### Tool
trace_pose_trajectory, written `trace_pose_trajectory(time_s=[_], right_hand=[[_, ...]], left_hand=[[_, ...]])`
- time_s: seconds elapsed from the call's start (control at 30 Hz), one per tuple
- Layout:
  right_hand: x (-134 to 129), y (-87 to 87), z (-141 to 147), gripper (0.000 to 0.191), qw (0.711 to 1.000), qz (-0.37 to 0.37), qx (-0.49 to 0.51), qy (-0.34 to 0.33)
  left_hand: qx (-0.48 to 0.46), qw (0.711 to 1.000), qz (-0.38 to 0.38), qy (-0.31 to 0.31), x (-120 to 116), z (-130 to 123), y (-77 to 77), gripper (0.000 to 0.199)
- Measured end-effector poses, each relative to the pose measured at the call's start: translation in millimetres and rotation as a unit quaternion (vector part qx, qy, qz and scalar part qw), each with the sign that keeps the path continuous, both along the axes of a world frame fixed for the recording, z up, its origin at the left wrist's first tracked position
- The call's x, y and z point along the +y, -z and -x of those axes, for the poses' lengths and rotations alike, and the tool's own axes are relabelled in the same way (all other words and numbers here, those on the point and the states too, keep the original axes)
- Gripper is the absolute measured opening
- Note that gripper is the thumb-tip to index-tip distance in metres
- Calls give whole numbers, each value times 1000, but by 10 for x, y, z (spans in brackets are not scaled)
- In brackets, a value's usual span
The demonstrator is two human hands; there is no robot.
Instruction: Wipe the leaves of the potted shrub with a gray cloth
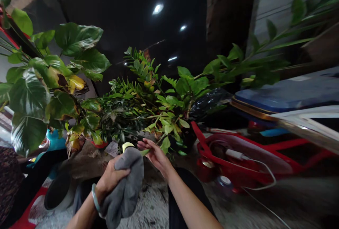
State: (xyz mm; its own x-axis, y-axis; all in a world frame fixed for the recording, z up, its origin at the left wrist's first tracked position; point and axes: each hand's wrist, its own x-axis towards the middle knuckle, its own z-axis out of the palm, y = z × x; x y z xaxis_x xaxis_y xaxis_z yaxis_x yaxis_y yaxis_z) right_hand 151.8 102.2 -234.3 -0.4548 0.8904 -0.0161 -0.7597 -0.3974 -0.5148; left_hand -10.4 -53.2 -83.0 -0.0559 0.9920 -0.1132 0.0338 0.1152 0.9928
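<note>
My left hand [109, 176], with a pale bangle at the wrist, grips a grey cloth [127, 183] that hangs down below it. Just beyond the top of the cloth shows a small yellow rounded thing [128, 146] that I cannot make out. My right hand [156, 156] is open beside the cloth, its fingers stretched toward the plants. A narrow green leaf [144, 152] lies across the gap between the cloth and my right palm; whether the palm touches it is unclear. In front of both hands stand leafy green potted plants [169, 116], some leaves yellowed.
Large-leaved foliage [29, 94] fills the left, with a dark bucket [58, 192] below. Part of another person, a dark sleeve or leg [34, 183], shows at lower left. At right are a red plastic basket [254, 169] holding a white plug with a cable, and a blue-topped surface [278, 94].
</note>
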Motion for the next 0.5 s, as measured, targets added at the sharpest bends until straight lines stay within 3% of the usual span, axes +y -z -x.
trace_pose_trajectory(time_s=[0.07, 0.17, 0.23, 0.27, 0.33, 0.4, 0.47, 0.5], right_hand=[[-3, -13, -33, 25, 1000, 7, -4, 4], [5, -32, -73, 21, 1000, 10, -17, 0], [13, -36, -82, 20, 1000, 3, -17, -3], [16, -35, -81, 21, 1000, -1, -16, -3], [18, -27, -74, 23, 1000, -5, -18, -4], [15, -17, -70, 25, 1000, -5, -25, -6], [9, -15, -81, 26, 999, -2, -32, -8], [6, -17, -92, 26, 999, 1, -34, -8]], left_hand=[[5, 998, -28, -63, -43, 93, -187, 55], [-5, 956, -106, -274, 154, 415, -518, 48], [-19, 922, -131, -364, 345, 556, -573, 42], [-24, 919, -123, -375, 417, 567, -531, 41], [-26, 943, -83, -322, 460, 464, -350, 43], [-10, 980, -41, -195, 358, 268, -153, 47], [22, 996, -29, -77, 174, 104, -75, 51], [34, 997, -37, -52, 88, 67, -103, 52]])
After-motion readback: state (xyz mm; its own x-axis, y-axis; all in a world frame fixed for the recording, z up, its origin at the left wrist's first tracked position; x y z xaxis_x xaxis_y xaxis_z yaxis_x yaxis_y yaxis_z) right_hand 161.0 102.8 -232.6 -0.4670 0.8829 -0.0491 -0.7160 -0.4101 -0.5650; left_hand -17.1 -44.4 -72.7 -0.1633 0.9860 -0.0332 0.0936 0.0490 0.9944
